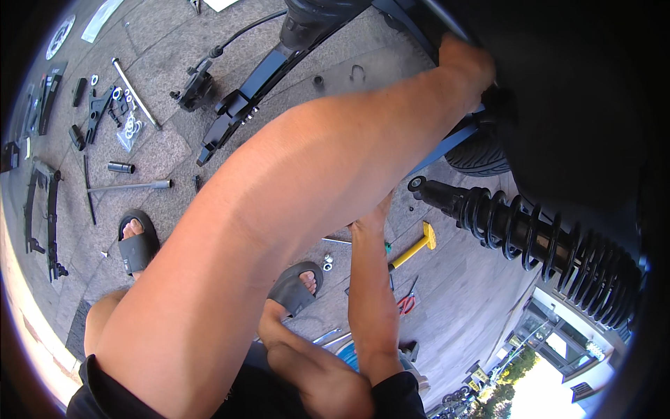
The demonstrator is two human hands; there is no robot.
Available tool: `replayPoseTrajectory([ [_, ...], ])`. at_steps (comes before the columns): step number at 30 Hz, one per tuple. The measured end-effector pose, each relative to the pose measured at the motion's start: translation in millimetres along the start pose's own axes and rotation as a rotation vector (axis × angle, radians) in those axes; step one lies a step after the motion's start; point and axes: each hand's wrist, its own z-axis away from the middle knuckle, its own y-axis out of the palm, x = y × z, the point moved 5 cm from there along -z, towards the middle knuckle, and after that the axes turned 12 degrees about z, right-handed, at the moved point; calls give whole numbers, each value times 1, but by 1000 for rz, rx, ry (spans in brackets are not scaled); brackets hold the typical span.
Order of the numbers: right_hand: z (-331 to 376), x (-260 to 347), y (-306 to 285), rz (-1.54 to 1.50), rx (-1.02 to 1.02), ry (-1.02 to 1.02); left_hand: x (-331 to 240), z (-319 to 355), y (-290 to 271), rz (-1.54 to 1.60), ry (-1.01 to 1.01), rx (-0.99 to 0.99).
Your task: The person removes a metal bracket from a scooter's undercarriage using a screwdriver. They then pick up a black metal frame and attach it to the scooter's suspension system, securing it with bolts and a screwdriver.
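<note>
My left arm crosses the picture from lower left to upper right. My left hand (pixel 466 61) is closed over the edge of the dark vehicle body (pixel 558 91), by a blue frame bar (pixel 447 143); its fingers are lost in shadow. My right forearm rises from the bottom edge. My right hand (pixel 380 209) is mostly hidden behind the left arm, near the eye end of a black coil shock absorber (pixel 530 234). What it holds cannot be seen.
A tyre (pixel 481 155) sits under the body. On the paving lie a yellow-headed mallet (pixel 419 246), red-handled pliers (pixel 406 304), a black fork leg (pixel 244 98), a brake caliper (pixel 195 87), a bag of washers (pixel 130 130), a long bar (pixel 132 186) and several black parts at left. My sandalled feet (pixel 136 243) (pixel 299 285) stand below.
</note>
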Motion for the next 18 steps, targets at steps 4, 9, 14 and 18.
replayPoseTrajectory([
  [4, 1, 8, 2, -33, -10, -22, 1, -27, 18, -691, 290, 88],
  [9, 12, 12, 6, -4, -95, 27, 7, -52, 37, -1015, 371, 165],
  [14, 18, 18, 5, 35, -95, -52, 26, -20, 20, 464, -87, -135],
  [18, 14, 16, -2, 49, -35, -12, -6, -1, 24, -879, 372, 126],
])
